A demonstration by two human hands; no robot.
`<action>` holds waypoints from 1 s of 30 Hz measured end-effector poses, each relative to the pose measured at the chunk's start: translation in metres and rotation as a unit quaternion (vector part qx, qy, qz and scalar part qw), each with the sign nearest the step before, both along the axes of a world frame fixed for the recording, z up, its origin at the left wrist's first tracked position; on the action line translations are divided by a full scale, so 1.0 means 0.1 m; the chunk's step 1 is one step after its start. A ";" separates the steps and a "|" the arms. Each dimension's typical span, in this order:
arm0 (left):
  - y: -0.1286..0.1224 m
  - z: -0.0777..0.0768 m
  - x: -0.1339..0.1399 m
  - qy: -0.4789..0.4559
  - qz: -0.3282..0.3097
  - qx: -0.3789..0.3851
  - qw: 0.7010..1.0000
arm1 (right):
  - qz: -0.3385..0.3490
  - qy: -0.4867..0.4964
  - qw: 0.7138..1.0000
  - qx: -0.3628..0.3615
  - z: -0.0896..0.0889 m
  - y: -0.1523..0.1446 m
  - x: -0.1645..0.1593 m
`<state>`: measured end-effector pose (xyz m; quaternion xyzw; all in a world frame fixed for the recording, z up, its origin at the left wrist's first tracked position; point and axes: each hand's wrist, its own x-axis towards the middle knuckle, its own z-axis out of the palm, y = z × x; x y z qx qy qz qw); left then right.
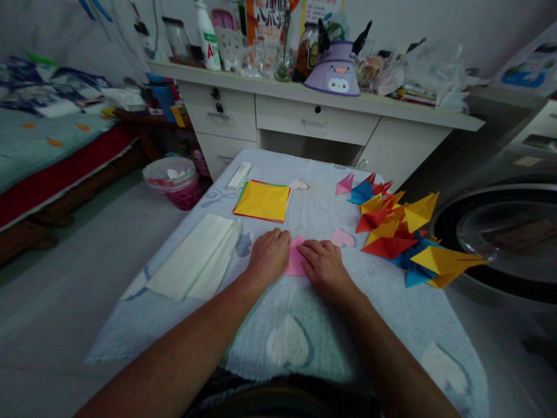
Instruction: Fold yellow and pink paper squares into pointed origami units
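Note:
A small pink sheet of origami paper (296, 262), partly folded, lies on the cloth-covered table between my two hands. My left hand (270, 254) is closed, its curled fingers gripping the sheet's left side. From the right, my right hand (325, 268) holds the opposite side, its fingers bent over the paper and the thumb close by. The fingers cover part of both edges, so the exact fold is hidden. Beyond my hands sits a stack of square coloured paper (263, 201), yellow on top. Several folded paper cranes (389, 241) in red, yellow, blue and pink are heaped at the right.
A folded pale cloth (194, 255) lies at the left of the table (278, 325), with a small white box (239, 176) farther back. A pink waste bin (185, 194) stands on the floor. A cluttered white desk (226, 119) is behind; a washing machine (500, 168) is at right.

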<state>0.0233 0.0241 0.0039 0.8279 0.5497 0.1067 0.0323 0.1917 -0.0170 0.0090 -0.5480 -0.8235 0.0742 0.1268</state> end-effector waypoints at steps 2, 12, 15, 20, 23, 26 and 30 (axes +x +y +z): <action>0.01 0.00 -0.02 -0.010 -0.011 -0.001 1.000 | -0.002 -0.008 1.000 -0.003 0.00 0.00 0.00; -0.03 0.08 -0.15 -0.073 -0.144 -0.052 0.986 | -0.002 -0.033 0.999 -0.008 0.04 -0.01 -0.02; -0.06 0.09 -0.19 -0.071 -0.146 -0.062 0.985 | 0.001 -0.039 0.999 -0.007 0.05 -0.02 -0.02; -0.12 0.10 -0.24 -0.033 -0.129 -0.062 0.989 | -0.003 -0.048 0.999 -0.011 0.07 -0.03 -0.03; -0.15 0.11 -0.27 -0.017 -0.125 -0.066 0.990 | -0.004 -0.054 0.999 -0.001 0.06 -0.05 -0.05; -0.18 0.11 -0.31 -0.008 -0.118 -0.075 0.990 | -0.011 -0.060 0.998 0.012 0.05 -0.06 -0.08; -0.22 0.09 -0.38 0.001 -0.103 -0.087 0.991 | -0.023 -0.062 0.997 0.025 0.04 -0.08 -0.13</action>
